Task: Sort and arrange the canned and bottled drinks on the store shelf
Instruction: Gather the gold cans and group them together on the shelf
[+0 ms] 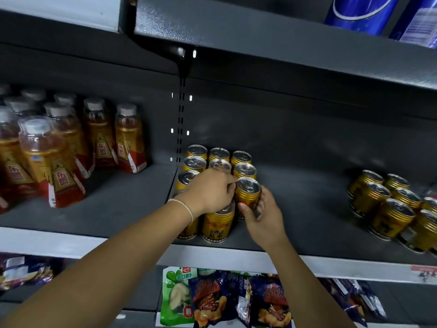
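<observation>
Right hand [262, 216] gripping ribbed gold can [248, 194], silver pull-tab top, left hand [210, 192] curled over neighbouring cans [244, 170], grip unclear

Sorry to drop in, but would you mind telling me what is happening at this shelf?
A person is lining up gold cans on the grey shelf. Their right hand grips one gold can at the front of the right-hand column of a tidy block of cans. The left hand lies curled over the cans beside it; whether it holds one is hidden. A looser group of the same cans stands further right, and amber bottles stand to the left.
</observation>
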Available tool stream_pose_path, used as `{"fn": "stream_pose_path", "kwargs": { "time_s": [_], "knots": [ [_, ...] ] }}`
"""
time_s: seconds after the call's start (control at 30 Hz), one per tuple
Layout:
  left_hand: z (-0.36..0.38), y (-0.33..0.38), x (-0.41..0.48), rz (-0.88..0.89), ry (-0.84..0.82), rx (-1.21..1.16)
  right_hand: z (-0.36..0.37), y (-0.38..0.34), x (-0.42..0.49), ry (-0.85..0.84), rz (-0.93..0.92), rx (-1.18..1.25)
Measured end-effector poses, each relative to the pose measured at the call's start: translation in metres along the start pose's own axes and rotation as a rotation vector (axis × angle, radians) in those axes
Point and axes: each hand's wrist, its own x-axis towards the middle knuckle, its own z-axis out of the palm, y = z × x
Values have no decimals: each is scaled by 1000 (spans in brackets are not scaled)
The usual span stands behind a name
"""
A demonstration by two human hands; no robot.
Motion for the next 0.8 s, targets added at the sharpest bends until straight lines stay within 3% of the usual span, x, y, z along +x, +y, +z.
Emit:
{"fn": "stream_pose_path", "kwargs": {
  "time_s": [0.53,0.8],
  "knots": [
    [1,1,1,-24,-21,5,-2,2,2,-51,14,12],
    [-7,33,20,-66,-67,101,-33,1,5,55,245,277]
  ]
}}
